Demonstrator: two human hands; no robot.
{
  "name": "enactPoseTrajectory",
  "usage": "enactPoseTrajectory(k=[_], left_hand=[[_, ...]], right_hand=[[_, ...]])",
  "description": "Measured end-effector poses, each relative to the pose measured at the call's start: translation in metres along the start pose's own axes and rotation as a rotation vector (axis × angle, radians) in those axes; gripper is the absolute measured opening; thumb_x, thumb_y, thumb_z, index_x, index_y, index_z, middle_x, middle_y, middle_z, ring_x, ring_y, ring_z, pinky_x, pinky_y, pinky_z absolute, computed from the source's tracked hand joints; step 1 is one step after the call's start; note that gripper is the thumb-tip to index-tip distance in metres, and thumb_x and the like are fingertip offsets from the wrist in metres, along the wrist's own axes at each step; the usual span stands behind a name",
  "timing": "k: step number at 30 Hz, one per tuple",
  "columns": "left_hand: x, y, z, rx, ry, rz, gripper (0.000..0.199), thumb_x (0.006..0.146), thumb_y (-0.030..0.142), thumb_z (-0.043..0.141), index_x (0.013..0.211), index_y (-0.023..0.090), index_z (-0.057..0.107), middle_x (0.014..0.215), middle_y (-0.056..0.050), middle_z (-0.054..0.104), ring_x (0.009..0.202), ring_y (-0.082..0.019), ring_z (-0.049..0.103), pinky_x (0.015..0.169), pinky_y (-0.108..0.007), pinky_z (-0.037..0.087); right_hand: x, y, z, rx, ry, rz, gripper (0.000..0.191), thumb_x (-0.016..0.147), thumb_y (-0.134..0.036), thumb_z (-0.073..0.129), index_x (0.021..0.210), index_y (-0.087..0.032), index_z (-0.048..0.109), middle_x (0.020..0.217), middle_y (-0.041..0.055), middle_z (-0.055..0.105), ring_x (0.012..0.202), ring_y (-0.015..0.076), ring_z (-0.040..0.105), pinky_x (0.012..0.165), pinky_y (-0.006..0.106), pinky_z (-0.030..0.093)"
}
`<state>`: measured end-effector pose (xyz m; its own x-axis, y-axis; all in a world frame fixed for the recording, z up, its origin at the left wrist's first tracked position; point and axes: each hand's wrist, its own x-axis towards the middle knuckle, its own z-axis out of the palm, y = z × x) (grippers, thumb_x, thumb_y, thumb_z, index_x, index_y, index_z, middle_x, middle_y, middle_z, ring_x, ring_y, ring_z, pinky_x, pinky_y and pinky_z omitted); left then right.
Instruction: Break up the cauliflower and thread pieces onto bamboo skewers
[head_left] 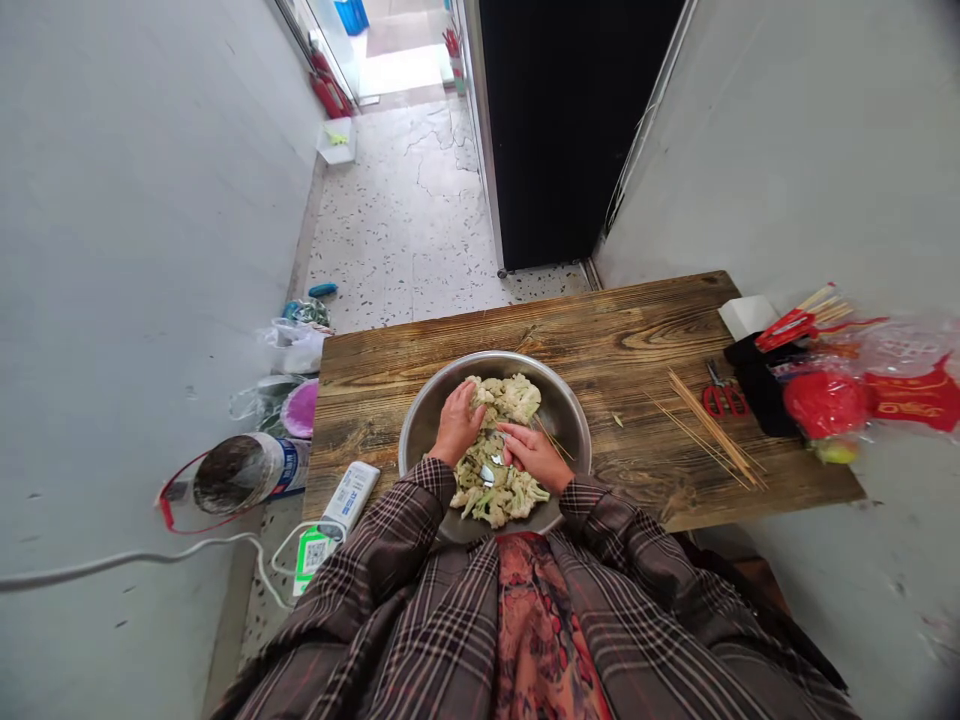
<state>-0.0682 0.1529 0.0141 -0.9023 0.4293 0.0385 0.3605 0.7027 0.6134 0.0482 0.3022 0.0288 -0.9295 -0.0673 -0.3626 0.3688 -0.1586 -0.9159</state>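
A steel bowl (pixel 574 400) stands on the wooden table, with pale cauliflower florets (pixel 517 398) heaped at its far side and more in its near half. My left hand (pixel 457 425) is over the bowl's left part, its fingers and thumb around a floret at the edge of the far heap. To its right, my right hand (pixel 538 458) is closed in a pinch, pointing left above the florets; what it pinches is hidden. Thin wooden skewers (pixel 555 440) show just behind the right hand, inside the bowl. Small shiny patches between the florets are too unclear to name.
Loose skewers (pixel 716 430) and red-handled scissors (pixel 724 400) lie on the table (pixel 600 340) at right, beside a black container (pixel 765 385) and red plastic packaging (pixel 829 400). At left are a white power strip (pixel 352 495), a QR-code card (pixel 313 555) and a bucket (pixel 247 470).
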Motion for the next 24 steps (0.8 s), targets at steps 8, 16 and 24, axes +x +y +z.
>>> enactPoseTrajectory(k=[8,16,24], left_hand=[[0.007,-0.023,0.012,0.056,-0.113,0.098,0.042,0.076,0.031,0.057,0.117,0.019,0.054,0.130,-0.015,0.054,0.125,-0.032,0.047,0.108,-0.050,0.036],[0.003,-0.025,0.005,0.098,-0.102,0.094,0.040,0.077,0.035,0.055,0.113,0.018,0.056,0.129,-0.015,0.055,0.124,-0.031,0.048,0.108,-0.048,0.037],[-0.051,-0.030,-0.044,0.057,0.053,-0.079,0.044,0.083,0.036,0.051,0.120,0.013,0.054,0.130,-0.017,0.054,0.125,-0.028,0.048,0.108,-0.045,0.036]], right_hand=[[0.009,0.019,-0.008,-0.239,0.103,0.021,0.036,0.090,-0.026,0.044,0.120,-0.020,0.064,0.057,-0.0037,0.060,0.047,0.0102,0.050,0.052,0.021,0.043],[-0.015,0.000,-0.026,-0.576,0.284,-0.231,0.032,0.089,-0.038,0.053,0.114,-0.023,0.067,0.094,0.0051,0.068,0.083,0.0170,0.063,0.080,0.029,0.047],[-0.094,0.037,-0.078,-0.722,0.724,-0.241,0.051,0.087,-0.042,0.051,0.132,-0.019,0.052,0.125,0.0138,0.054,0.113,0.0250,0.053,0.100,0.044,0.040]])
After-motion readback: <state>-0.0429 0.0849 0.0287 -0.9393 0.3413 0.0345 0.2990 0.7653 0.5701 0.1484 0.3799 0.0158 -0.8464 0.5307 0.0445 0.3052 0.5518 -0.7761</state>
